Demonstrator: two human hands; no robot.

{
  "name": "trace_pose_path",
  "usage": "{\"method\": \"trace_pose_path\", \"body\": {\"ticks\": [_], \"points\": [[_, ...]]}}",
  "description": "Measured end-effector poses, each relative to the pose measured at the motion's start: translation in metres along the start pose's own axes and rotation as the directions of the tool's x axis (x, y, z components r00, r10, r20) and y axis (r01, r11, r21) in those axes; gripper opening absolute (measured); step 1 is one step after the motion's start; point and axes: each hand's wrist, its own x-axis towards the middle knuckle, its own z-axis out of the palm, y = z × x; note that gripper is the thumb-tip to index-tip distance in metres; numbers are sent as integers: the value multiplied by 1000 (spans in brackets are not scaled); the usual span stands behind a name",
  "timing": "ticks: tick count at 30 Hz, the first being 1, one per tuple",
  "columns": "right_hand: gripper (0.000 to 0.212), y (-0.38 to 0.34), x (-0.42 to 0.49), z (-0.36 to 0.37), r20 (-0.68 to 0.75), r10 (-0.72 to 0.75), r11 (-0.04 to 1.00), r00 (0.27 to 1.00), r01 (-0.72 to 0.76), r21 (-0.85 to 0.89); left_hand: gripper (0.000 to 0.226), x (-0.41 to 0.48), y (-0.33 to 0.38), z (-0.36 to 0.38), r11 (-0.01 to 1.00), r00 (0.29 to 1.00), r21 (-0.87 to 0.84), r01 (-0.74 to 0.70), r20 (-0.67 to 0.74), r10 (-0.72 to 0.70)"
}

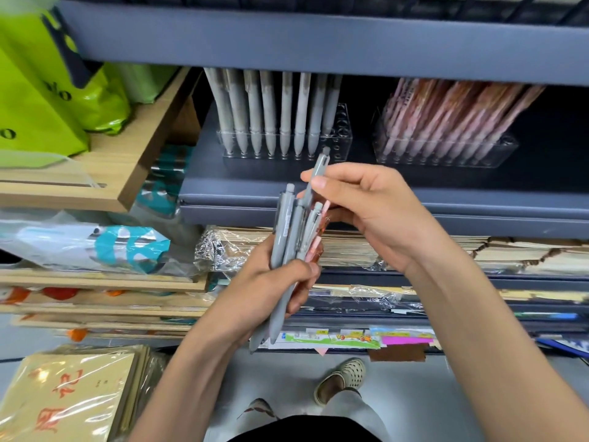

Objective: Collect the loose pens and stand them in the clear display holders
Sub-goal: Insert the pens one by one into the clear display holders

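The left hand (274,282) is gripping a bundle of grey and pink pens (288,231) upright, while the right hand (366,212) is pinching one grey pen (315,173) at the bundle's top, in front of the clear holder (342,134) of grey pens sitting on the dark shelf (242,186).

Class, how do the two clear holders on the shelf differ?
The left holder carries grey pens; the right holder carries pink pens. The left holder's pens stand nearly upright; the right holder's lean rightward. The left holder shows empty holes at its right end; the right holder looks full. Both are clear.
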Motion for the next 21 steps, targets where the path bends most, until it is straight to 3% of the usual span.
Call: {"method": "trace_pose_path", "body": {"ticks": [3,5,7,10,14,17,21], "points": [[13,-5,3,-4,-134,-41,997,990,49,61,16,-3,-3,-2,1000,1000,14,18,-14,-18],[9,-11,6,-7,-292,-101,987,951,133,91,29,-5,-6,-5,999,999,-6,37,-33,-38],[6,-18,10,-14,-434,-213,972,875,236,0,40,-6,-7,-7,999,997,-29,44,-54,-46],[5,-27,13,-20,-537,-409,911,738,368,-187,47,-5,-8,-12,998,994,-38,47,-93,-50],[10,-29,19,-25,-527,-580,809,621,366,-460,56,-4,-9,-15,999,988,-36,40,-145,-45],[13,-27,26,-24,-481,-613,756,627,289,-586,61,-4,-10,-15,999,986,-41,34,-162,-40],[10,-30,38,-19,-387,-657,698,647,326,-638,63,-4,-12,-16,998,986,-50,42,-159,-49]]}}
